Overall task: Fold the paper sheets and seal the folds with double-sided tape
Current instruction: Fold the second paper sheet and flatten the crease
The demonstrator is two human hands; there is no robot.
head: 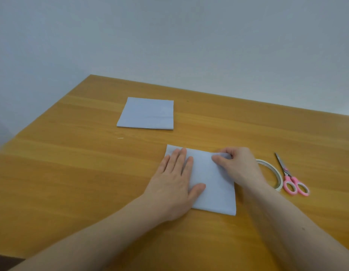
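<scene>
A folded white paper sheet [212, 184] lies on the wooden table in front of me. My left hand [173, 184] lies flat on its left part, fingers straight, pressing it down. My right hand [236, 165] is at the sheet's far right corner, its fingers curled and pinching the paper's edge there. A second folded white sheet [147, 113] lies flat farther back on the table, apart from both hands. A roll of double-sided tape [275, 177] lies just right of my right wrist, partly hidden by it.
Pink-handled scissors [291, 178] lie shut to the right of the tape roll, blades pointing away from me. The wooden table [71, 173] ends at a pale wall at the back and drops off along its left edge.
</scene>
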